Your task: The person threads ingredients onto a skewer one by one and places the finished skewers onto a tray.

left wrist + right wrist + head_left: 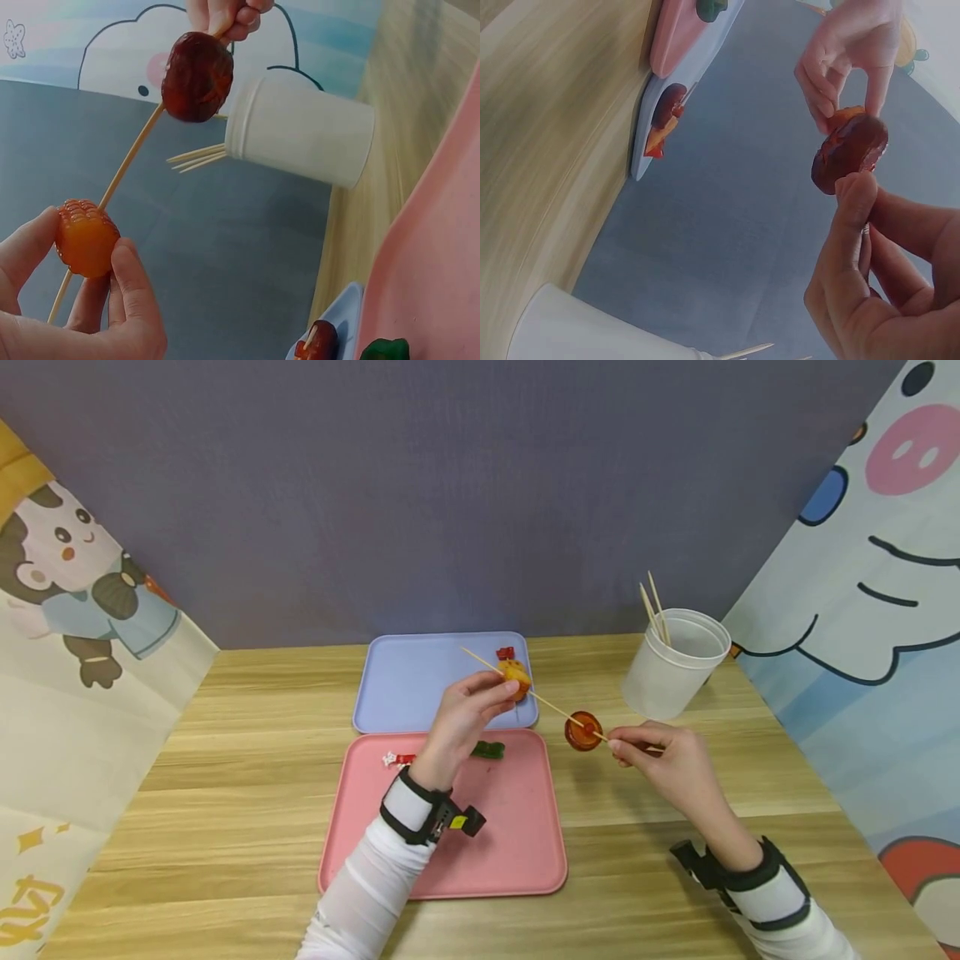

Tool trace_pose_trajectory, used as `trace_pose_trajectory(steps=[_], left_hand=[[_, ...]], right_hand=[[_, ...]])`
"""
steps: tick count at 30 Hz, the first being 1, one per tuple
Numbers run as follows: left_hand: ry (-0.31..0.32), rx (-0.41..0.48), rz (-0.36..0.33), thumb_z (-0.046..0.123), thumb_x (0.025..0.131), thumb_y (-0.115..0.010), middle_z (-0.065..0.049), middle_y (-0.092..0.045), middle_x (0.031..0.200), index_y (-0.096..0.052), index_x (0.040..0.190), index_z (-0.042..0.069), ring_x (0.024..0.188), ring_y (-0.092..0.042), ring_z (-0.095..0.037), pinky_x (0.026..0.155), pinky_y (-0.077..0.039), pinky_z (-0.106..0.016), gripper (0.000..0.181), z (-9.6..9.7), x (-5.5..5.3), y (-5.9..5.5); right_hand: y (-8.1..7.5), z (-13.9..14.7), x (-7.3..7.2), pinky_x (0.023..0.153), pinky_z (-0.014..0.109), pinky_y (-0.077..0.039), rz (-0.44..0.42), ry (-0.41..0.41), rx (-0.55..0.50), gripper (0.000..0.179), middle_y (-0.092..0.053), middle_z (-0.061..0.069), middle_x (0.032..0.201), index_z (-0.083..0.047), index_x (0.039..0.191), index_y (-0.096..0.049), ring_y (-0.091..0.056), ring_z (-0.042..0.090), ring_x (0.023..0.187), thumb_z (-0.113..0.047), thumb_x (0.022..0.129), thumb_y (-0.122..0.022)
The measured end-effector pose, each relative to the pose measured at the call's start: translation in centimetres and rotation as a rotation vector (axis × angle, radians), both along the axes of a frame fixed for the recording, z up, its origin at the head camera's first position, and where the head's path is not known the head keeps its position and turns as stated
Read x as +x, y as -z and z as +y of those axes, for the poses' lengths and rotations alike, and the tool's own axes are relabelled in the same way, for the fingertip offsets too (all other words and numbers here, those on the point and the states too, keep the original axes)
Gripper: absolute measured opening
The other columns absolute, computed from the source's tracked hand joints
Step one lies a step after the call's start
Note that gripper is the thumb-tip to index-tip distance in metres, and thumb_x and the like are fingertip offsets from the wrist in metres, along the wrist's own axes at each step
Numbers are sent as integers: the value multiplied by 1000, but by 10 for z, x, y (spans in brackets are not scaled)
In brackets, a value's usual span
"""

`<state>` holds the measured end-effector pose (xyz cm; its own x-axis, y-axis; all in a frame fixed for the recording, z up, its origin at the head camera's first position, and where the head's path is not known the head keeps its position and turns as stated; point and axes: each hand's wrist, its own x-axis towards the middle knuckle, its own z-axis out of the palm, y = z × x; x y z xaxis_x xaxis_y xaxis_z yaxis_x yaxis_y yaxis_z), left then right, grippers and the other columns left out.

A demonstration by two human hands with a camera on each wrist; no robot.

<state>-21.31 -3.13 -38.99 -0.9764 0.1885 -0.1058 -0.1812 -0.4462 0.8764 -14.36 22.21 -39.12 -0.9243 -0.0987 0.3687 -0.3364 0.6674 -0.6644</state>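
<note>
A thin wooden skewer (pixel 555 707) spans the gap between my two hands, slanting down to the right in the head view. My left hand (pixel 463 718) pinches an orange toy corn piece (pixel 86 244) between thumb and fingers; the skewer passes through it and sticks out beyond. At the other end, my right hand (pixel 671 766) grips the skewer between thumb and fingertips. A glossy reddish-brown rounded food piece (pixel 196 79) is threaded on the skewer close to the right fingers, apart from the corn. Its exact kind is unclear.
A pink tray (pixel 517 852) lies under my left forearm, holding a green piece (pixel 489 749) and a red-and-white piece (pixel 402 760). Behind it, a blue tray (pixel 397 685) carries a brown piece (pixel 669 105) among red and orange ones. A white cup (pixel 667 672) with several skewers stands right.
</note>
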Motion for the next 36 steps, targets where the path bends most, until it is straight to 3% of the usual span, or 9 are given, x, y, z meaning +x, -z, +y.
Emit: trace_pose_trajectory(steps=[9,20,21,23,27,28,36], left_hand=[[51,-89,-15,7,84,-70,0,-70,81,-59,82,11,69,-65,-12,76,-55,-32,11,10,4,5],[72,-106,-20,9,83,-72,1,-69,79,-56,82,11,68,-65,-11,67,-55,-27,16,21,10,12],[67,-106,-2,11,82,-73,0,-69,80,-56,82,11,68,-65,-11,66,-55,-26,17,23,3,25],[58,-106,3,12,81,-74,0,-69,79,-56,81,11,68,-65,-11,66,-55,-27,19,24,3,26],[65,-115,1,11,82,-73,0,-69,79,-55,82,9,68,-65,-13,68,-56,-30,18,26,4,26],[68,-119,-22,9,83,-72,1,-69,79,-54,82,10,68,-65,-13,68,-56,-30,18,25,11,14],[71,-130,-40,6,84,-70,1,-68,79,-53,82,10,69,-65,-12,66,-55,-27,17,25,11,14]], right_hand=[[3,-1,0,56,12,-49,-1,-2,-4,6,-69,1,71,-7,84,-76,-59,-1,59,-6,78,-76],[5,-3,-1,54,13,-48,-4,-17,-1,7,-67,0,68,-7,84,-76,-58,-1,58,-5,77,-76],[5,-3,-1,54,13,-48,-10,-20,-4,7,-67,1,69,-7,84,-76,-58,-1,58,-5,78,-76],[5,-3,-1,54,14,-49,-22,-23,-8,7,-68,2,70,-6,85,-76,-59,-1,59,-5,78,-75],[5,-4,-1,54,14,-50,-32,-28,-9,7,-69,4,72,-4,85,-76,-60,0,59,-4,78,-75],[5,-4,-1,54,14,-50,-32,-28,-9,7,-69,4,73,-4,85,-76,-60,0,59,-4,78,-75],[6,-3,-2,53,17,-51,-71,-45,7,7,-71,4,74,-4,87,-75,-61,0,60,-5,79,-74]])
